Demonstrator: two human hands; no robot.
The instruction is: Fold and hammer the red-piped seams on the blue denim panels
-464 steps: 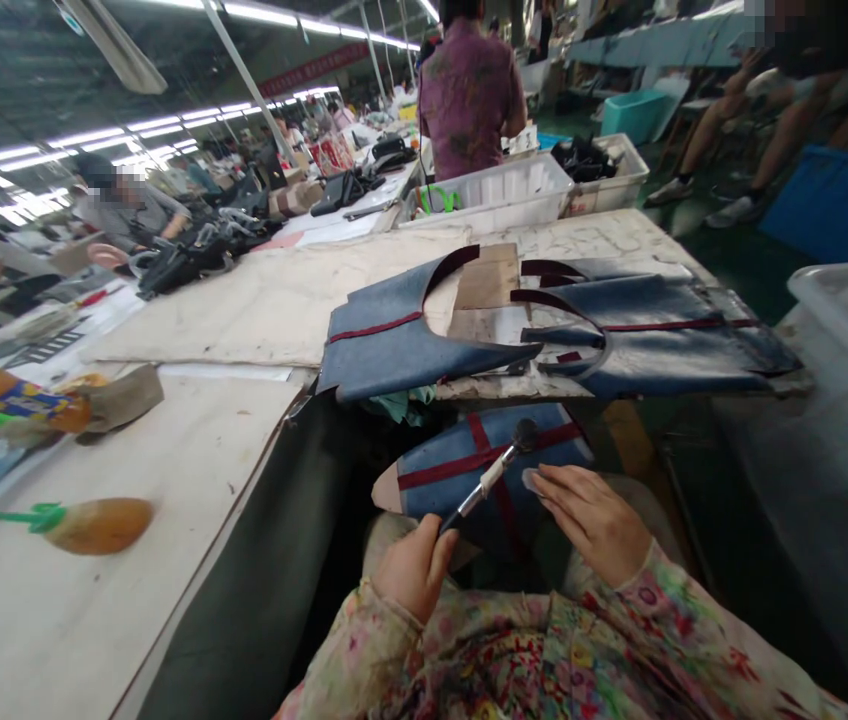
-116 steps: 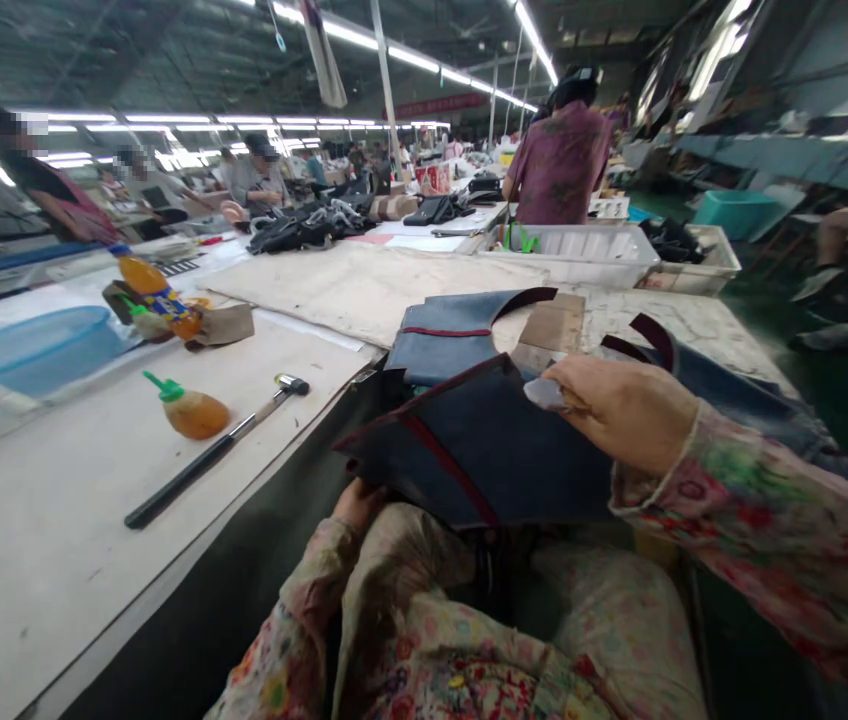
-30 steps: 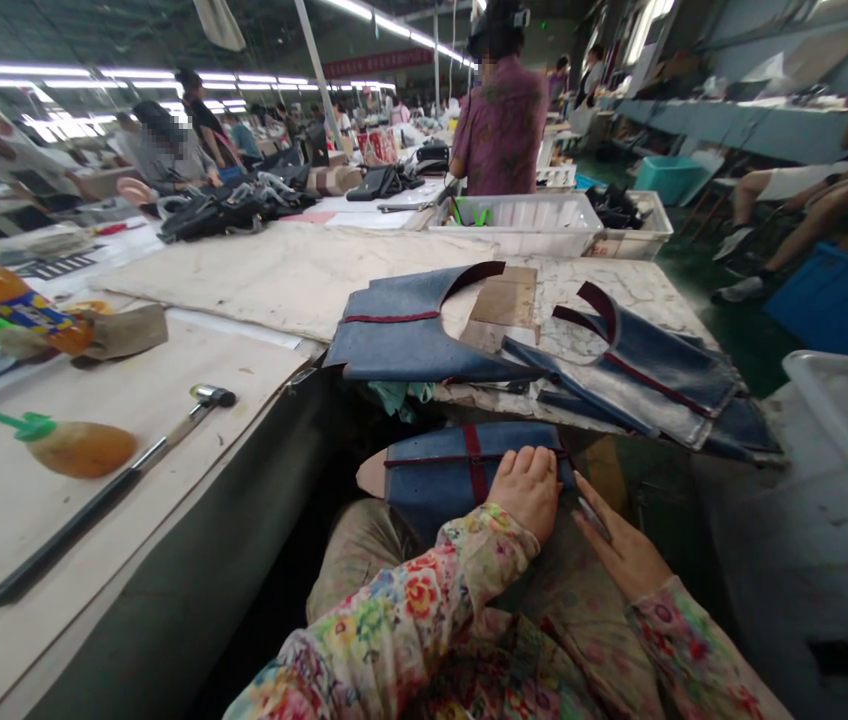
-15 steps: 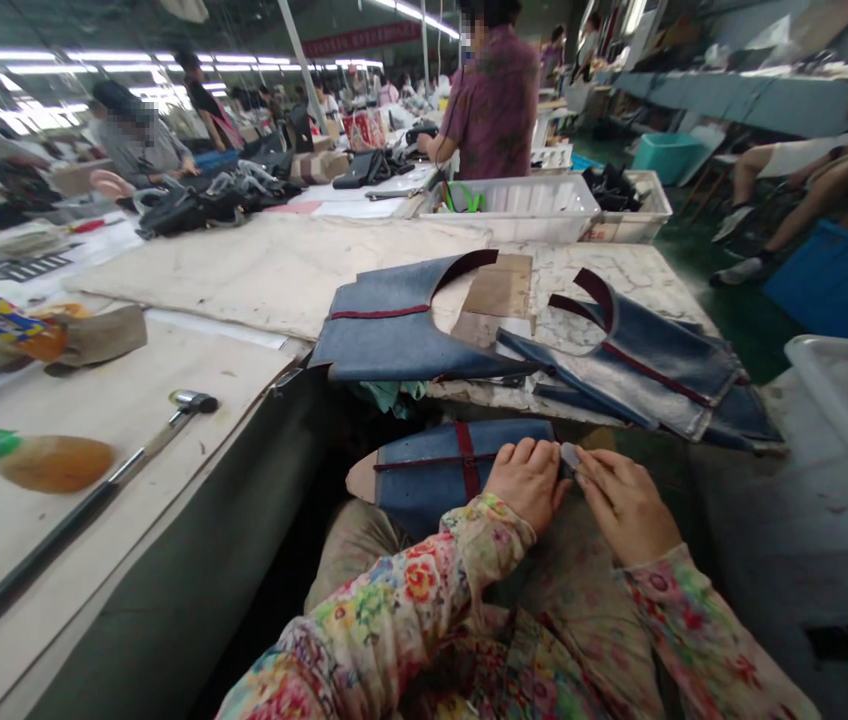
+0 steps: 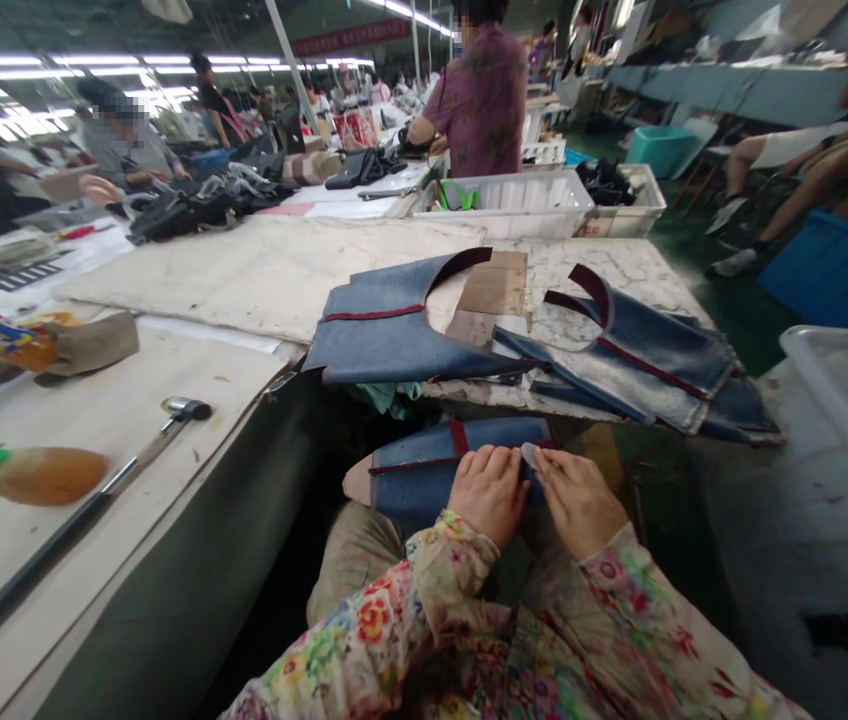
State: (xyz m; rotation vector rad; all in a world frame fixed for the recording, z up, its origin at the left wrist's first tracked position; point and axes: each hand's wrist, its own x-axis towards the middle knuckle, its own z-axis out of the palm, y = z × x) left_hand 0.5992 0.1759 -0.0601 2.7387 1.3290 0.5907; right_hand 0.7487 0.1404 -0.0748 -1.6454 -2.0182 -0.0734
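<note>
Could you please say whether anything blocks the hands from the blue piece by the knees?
Nothing visible does: the left hand rests on the blue piece, and the right hand holds a small pale tool at it.

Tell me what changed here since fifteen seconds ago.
The black-handled metal hammer moved leftward, let go by the left hand, onto the cream table. That hand now rests on the blue leather-like panel with dark red strips. Unchanged: small pale rounded tool in the right hand.

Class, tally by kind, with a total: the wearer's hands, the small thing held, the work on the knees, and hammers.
Bare left hand and right hand: 2
Small pale rounded piece in the right hand: 1
Blue leather-like piece with dark-red strips: 1
Black-handled hammer with metal shaft: 1
Total: 5
</note>
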